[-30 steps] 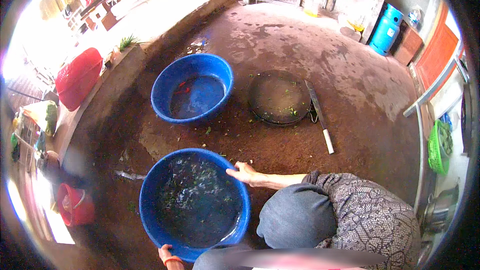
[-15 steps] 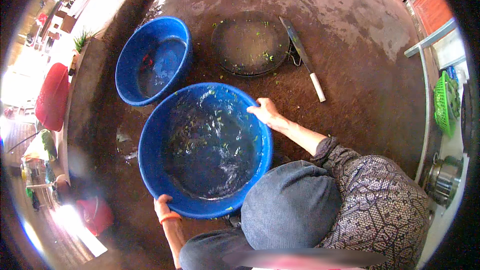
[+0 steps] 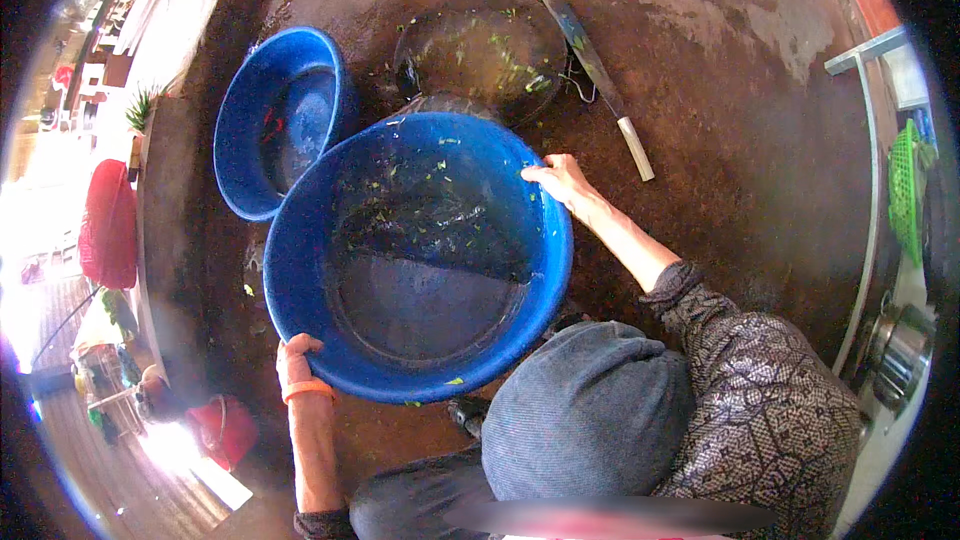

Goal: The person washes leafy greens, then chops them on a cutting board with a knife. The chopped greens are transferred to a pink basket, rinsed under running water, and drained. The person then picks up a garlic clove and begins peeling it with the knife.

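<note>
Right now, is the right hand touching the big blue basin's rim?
Touching. The head view shows the right hand curled over the far rim of the big blue basin, fingers on the edge with no gap showing.

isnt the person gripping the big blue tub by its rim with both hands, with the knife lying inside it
Not quite. In the head view both hands, left hand and right hand, do grip the big blue tub by its rim, but the knife lies on the ground beyond it.
</note>
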The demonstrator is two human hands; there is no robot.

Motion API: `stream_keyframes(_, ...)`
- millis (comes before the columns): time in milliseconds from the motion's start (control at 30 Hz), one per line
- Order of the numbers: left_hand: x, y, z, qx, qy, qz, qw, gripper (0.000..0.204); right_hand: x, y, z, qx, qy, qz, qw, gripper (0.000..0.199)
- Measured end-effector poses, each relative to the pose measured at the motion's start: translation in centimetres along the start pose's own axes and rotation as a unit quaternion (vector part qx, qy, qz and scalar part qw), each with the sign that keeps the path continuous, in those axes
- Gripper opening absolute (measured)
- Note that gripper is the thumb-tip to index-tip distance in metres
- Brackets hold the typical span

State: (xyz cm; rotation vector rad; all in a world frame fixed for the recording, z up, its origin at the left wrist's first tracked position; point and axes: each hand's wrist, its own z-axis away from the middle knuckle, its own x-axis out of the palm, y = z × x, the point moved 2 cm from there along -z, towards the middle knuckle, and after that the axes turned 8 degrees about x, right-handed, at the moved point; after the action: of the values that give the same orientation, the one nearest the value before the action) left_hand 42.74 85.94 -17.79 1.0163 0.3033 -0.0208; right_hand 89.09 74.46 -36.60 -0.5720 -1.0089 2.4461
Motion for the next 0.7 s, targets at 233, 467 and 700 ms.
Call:
stream_keyframes(233, -0.2, -0.9, -0.2, 0.004, 0.015, -0.024, 1.0, 0.021, -0.7, 0.1, -0.2, -0.014, 0.005, 0.018, 1.0, 0.036)
stream_keyframes(467, -0.5, -3.3, -0.2, -0.018, 0.011, 0.017, 1.0, 0.034, -1.4, -0.3, 0.4, -0.022, -0.049, 0.05, 0.997, 0.051)
stream_keyframes(700, 0.3, -3.2, 2.6, 0.047, 0.074, -0.034, 0.996, 0.028, -11.4, -0.3, -3.0, -0.31, 0.424, 0.334, 0.783, 0.045)
